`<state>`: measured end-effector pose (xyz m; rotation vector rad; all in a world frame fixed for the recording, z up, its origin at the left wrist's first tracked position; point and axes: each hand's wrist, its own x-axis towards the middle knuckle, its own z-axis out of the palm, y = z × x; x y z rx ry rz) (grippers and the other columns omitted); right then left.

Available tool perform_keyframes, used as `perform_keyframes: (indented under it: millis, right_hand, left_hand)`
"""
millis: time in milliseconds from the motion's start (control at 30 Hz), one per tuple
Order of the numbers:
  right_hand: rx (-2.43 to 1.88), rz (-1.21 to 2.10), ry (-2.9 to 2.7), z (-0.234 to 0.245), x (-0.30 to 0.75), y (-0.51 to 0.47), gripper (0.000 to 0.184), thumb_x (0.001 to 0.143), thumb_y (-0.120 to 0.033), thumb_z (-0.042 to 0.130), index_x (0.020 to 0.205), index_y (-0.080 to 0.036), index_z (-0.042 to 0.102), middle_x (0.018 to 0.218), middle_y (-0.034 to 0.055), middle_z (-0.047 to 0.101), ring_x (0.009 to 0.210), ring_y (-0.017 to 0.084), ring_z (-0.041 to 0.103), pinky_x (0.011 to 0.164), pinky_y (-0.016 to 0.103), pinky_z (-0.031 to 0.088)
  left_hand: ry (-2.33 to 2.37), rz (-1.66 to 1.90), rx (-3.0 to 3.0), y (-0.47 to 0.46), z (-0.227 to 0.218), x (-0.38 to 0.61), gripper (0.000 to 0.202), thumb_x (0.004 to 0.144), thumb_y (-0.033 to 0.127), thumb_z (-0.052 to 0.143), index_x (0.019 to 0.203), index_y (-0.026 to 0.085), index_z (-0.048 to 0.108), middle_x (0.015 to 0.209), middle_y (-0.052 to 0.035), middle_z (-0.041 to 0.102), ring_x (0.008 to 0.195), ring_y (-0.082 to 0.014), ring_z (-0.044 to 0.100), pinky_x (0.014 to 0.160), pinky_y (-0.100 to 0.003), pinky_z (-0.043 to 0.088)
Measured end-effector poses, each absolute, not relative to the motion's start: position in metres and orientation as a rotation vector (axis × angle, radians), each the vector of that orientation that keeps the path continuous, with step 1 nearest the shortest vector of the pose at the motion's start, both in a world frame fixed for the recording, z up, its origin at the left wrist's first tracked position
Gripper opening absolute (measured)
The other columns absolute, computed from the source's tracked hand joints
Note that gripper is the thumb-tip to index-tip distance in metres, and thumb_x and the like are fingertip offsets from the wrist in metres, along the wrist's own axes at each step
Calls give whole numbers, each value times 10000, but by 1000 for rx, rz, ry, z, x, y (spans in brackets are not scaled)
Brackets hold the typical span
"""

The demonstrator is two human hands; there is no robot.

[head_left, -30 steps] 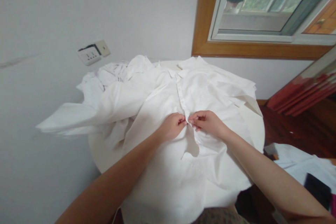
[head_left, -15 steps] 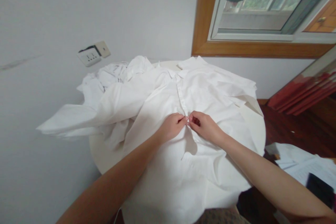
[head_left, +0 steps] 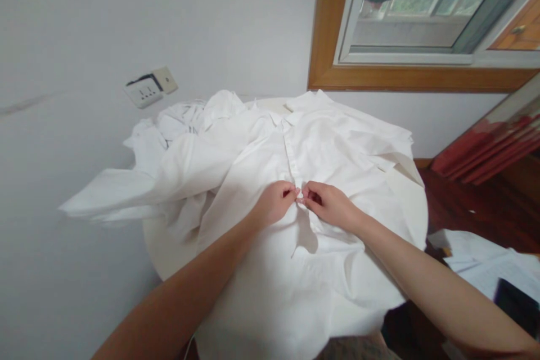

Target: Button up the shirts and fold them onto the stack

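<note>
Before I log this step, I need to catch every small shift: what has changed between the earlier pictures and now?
The right hand has drawn its fingers in slightly toward the left hand, and the fingertips now meet closely at the front of the white shirt. No clear release shows. The left hand and the shirt stayed about the same.

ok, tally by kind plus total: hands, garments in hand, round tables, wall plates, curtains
Hands: 2 (left hand, right hand)
Garments in hand: 1 (white button-front shirt)
Round tables: 1 (white table)
Wall plates: 2 (socket plate, smaller plate)
Curtains: 1 (red-and-white curtain)
Total: 7
</note>
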<state>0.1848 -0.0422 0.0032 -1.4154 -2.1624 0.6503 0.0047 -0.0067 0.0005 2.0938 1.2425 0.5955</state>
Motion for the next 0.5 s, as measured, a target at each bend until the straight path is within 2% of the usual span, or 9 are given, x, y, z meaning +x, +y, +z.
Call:
perform_keyframes:
  millis: [200,367,500]
  right_hand:
    - [-1523,458,-2211,5,178,-44,295,1001,-362,363,793,-217,515,709,2,592,643,144,531,598,249,288]
    - [-1498,355,-2245,-2,174,-41,257,1000,-318,360,831,-217,525,771,14,623,682,149,549,618,252,295]
    - [-1450,402,-2196,-5,175,-40,243,972,-280,392,769,-212,506,693,3,582,628,143,512,603,249,297]
  left_hand:
    - [1307,613,2132,-9,-1,8,253,868,229,469,628,177,530,635,10,548,643,-133,509,613,-243,358]
    - [1318,627,2192,-10,-5,9,230,872,201,470,651,179,526,680,-8,573,683,-145,530,647,-251,383]
    - [1292,616,2156,-9,-2,8,245,882,213,464,645,181,518,674,-3,573,691,-146,537,660,-254,397]
